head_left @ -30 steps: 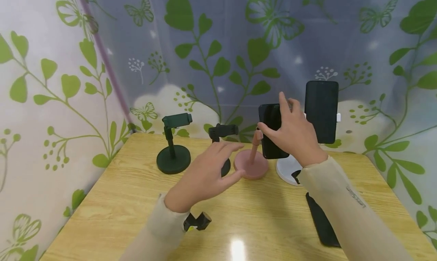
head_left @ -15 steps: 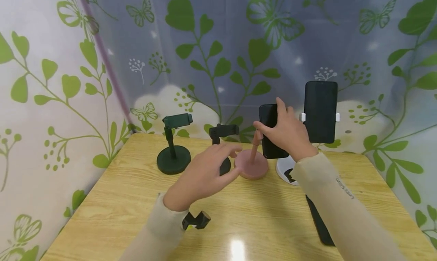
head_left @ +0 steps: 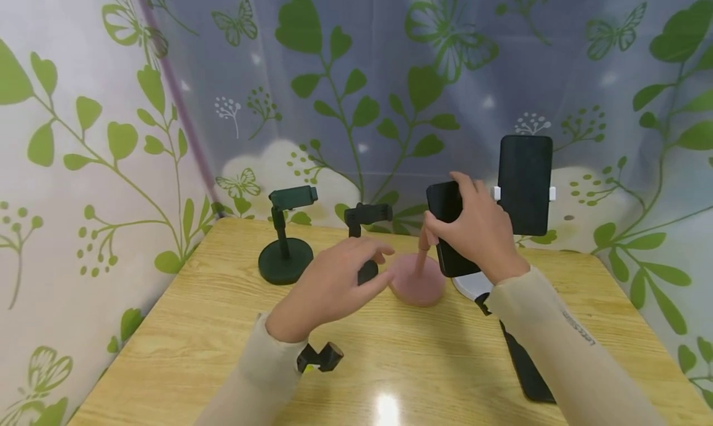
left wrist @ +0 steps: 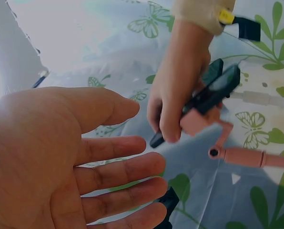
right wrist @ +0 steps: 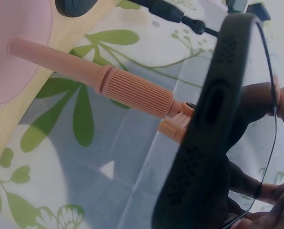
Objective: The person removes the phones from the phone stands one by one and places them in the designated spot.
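Observation:
A black phone [head_left: 452,252] sits tilted at the pink phone stand [head_left: 418,283], on its clamp. My right hand [head_left: 481,228] grips this phone, thumb at its left side and fingers over its upper edge. In the right wrist view the phone's edge [right wrist: 208,109] hides part of the pink clamp [right wrist: 173,129] behind it. My left hand [head_left: 334,283] hovers left of the pink base with fingers loosely bent, in front of a black stand [head_left: 367,213]. The left wrist view shows its palm [left wrist: 32,157] holding nothing.
A dark green stand [head_left: 285,259] stands at the back left. A second phone [head_left: 525,184] is upright in the white stand [head_left: 473,285] at the right. Another black phone [head_left: 531,370] lies on the table [head_left: 423,364], partly under my right sleeve. A patterned curtain hangs behind.
My right hand has settled lower on the phone, its fingers closing round it. Phone and pink stand have shifted slightly towards me and right, the phone tilting. The left fingers have bent a little.

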The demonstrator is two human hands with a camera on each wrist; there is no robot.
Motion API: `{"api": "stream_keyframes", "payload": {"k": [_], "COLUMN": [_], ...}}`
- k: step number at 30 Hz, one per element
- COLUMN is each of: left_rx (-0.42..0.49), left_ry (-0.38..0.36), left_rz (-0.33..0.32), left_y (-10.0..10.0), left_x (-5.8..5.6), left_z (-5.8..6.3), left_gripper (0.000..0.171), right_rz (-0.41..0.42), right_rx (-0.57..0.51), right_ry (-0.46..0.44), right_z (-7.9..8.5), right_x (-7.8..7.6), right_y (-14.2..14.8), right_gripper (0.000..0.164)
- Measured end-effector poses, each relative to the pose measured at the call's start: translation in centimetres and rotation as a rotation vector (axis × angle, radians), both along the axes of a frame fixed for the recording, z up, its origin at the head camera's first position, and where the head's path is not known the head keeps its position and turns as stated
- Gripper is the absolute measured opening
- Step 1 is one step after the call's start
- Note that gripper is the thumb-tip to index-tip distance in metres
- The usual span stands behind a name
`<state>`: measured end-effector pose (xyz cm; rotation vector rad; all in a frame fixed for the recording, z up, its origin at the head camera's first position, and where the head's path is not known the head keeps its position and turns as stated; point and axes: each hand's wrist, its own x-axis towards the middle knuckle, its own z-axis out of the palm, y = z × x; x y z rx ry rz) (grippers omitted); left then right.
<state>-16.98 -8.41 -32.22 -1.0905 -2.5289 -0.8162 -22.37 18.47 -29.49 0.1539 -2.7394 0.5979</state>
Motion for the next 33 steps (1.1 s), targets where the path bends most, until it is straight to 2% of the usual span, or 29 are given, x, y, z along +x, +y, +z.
{"api": "stream_keyframes", "payload": {"k": [6, 11, 16, 22, 25, 29, 33], "left_rx": [0.001, -0.005, -0.007, -0.030, -0.046, -0.066, -0.069], "left_ry": [-0.029, -0.013, 0.002, 0.012, 0.032, 0.067, 0.089], "left_rz": [0.004, -0.019, -0.041, -0.074, -0.103, -0.164, -0.218], "left_y": [-0.4, -0.5, -0.6, -0.7, -0.6, -0.3, 0.0], "left_x": [-0.1, -0.1, 0.1, 0.4, 0.6, 1.0, 1.2], "left_z": [-0.1, -0.2, -0.3, -0.2, 0.1, 0.5, 0.8], "left_gripper": [0.030, 0.025, 0.025, 0.024, 0.022, 0.019, 0.016], "right_rz": [0.054, 0.118, 0.170, 0.181, 0.181, 0.185, 0.167], "right_rx": [0.017, 0.042, 0.012, -0.035, -0.041, -0.063, -0.090], "right_ry": [0.099, 0.204, 0.277, 0.296, 0.355, 0.453, 0.472], "right_z": [-0.3, -0.6, -1.1, -1.8, -2.4, -3.2, -3.8], "right_x": [3.1, 6.2, 8.7, 10.6, 11.2, 11.7, 11.9], "right_y": [0.1, -0.6, -1.9, -3.8, -4.4, -4.7, -4.8], "right_gripper": [0.082, 0.077, 0.076, 0.076, 0.077, 0.077, 0.077]}}
